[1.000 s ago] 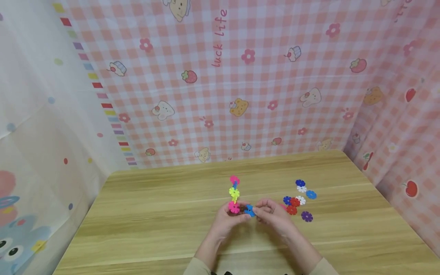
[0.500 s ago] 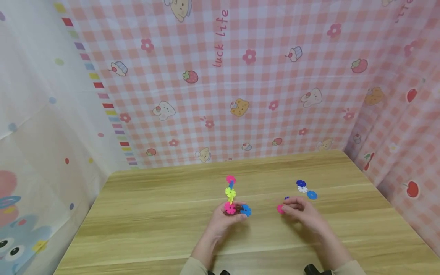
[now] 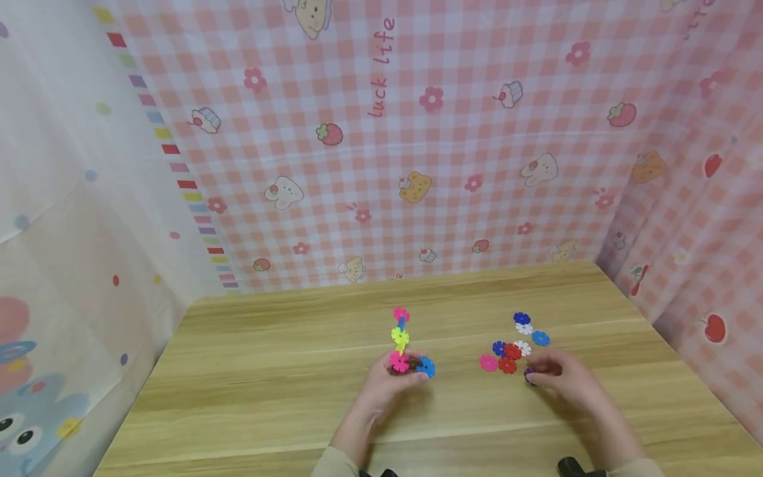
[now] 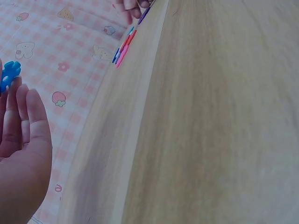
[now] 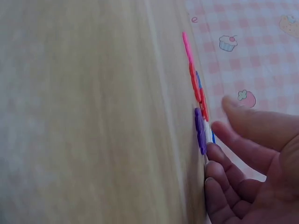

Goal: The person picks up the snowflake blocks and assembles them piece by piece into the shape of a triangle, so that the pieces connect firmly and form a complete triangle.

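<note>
My left hand [image 3: 379,389] grips the lower part of a chain of plastic snowflake discs [image 3: 400,336]. Pink, blue and yellow discs rise above the fingers; a blue disc [image 3: 426,368] ends the chain at the thumb, beside a brown one. In the left wrist view this blue disc [image 4: 11,72] shows at the fingertips. On the right, my right hand [image 3: 563,376] is over a purple snowflake disc [image 3: 529,377], partly covering it. The right wrist view has the purple disc [image 5: 201,131] flat on the table, fingertips right at its edge, thumb raised apart from it.
Left of the right hand lie loose discs: a pink disc [image 3: 489,362], red discs [image 3: 507,365] and a white disc [image 3: 522,348]. Farther back are a dark blue disc [image 3: 521,318] and a light blue disc [image 3: 540,338]. Checked cloth [image 3: 381,165] hangs behind the wooden table [image 3: 268,371].
My right hand has left the chain's blue disc, passed over the pink disc and moved right to the purple one. The left hand keeps the chain, shifted slightly left.
</note>
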